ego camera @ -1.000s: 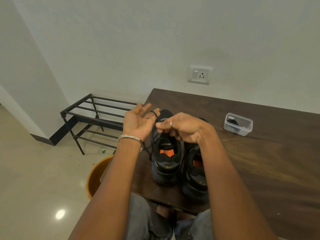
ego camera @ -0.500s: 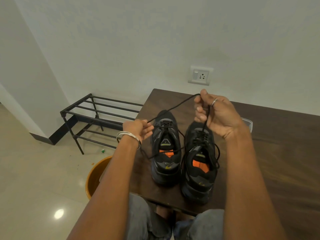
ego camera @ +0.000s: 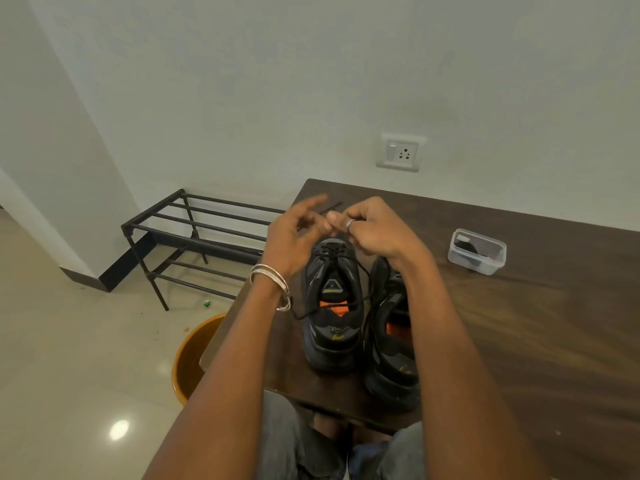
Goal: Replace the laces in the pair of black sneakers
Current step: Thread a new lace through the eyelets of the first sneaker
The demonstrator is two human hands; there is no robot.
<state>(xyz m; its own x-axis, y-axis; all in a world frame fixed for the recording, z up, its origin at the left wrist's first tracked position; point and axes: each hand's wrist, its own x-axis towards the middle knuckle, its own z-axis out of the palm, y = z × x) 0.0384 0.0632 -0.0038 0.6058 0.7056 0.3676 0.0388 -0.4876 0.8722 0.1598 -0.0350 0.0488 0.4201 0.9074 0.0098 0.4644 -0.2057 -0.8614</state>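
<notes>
The thin black shoelace [ego camera: 349, 271] runs up from the top eyelets of the left-hand black sneaker with the orange insole [ego camera: 332, 306], loops down across the shoe's opening toward the lower middle of the frame, and goes up again into the hands in the centre of the picture. It looks like a soft, limp cord, super light, so I'd guess it flops and twists wherever you don't keep tension on it; best spot to hold is probably right near the stiff tip, since that's the only bit that will poke through an eyelet. The right hand [ego camera: 374, 230] has its thumb and fingers curled together, pinching the lace just above the shoe's toe end. The left hand [ego camera: 294, 237] is beside it, almost touching, fingers spread and mostly straight, a bit motion-blurred; I can't tell if the lace is wrapped over any of them. The second black sneaker [ego camera: 391, 341] sits right next to the first, partly under the right forearm, both near the front edge of the dark brown wooden table [ego camera: 519, 341]. Farther right on the table is a small clear plastic tub [ego camera: 477, 251] with something dark in it. Left of the table there's a black metal shoe rack [ego camera: 194, 237], an orange bucket [ego camera: 194, 358] on the floor, and a white wall socket [ego camera: 401, 153] up top.
</notes>
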